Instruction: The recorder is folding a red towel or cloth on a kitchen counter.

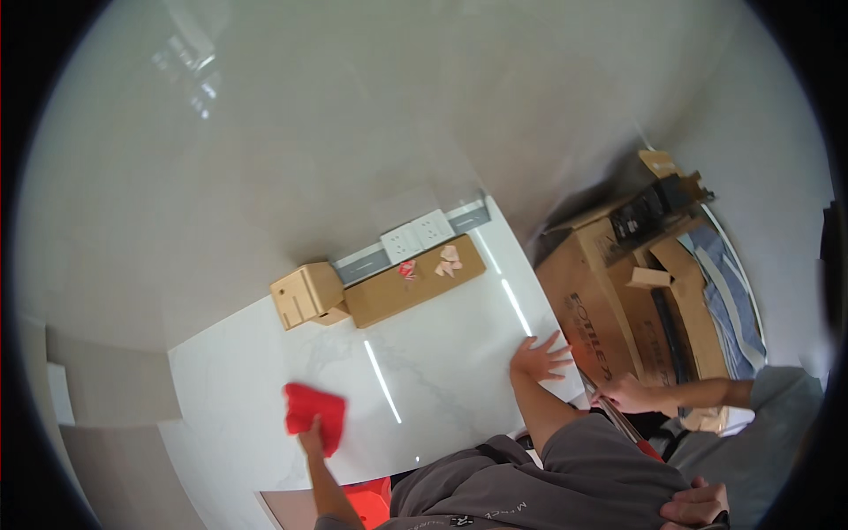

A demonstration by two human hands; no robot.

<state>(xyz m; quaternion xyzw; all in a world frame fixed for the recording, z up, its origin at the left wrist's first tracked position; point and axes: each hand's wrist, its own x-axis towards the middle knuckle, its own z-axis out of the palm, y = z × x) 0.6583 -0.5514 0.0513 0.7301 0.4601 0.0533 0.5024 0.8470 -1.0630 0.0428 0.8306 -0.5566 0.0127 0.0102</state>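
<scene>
A red cloth (328,409) lies on the white marble-patterned countertop (437,371), and my left hand (310,437) grips its lower edge. Part of that hand is hidden by the cloth. My right hand (542,359) rests on the counter near its right edge, fingers spread and holding nothing. Towards the wall, a long brown board or flat box (397,295) carries a small red packet (407,269) and some pale pink scraps (449,262). At its left end stands a light wooden box (308,295) with slots.
White power sockets (416,236) sit behind the brown board. To the right are large cardboard boxes (596,305) and blue-grey fabric (722,298). Close by on the right, another person's hand (626,394) holds a pole (616,417). Something red (371,503) stands below the counter's front edge.
</scene>
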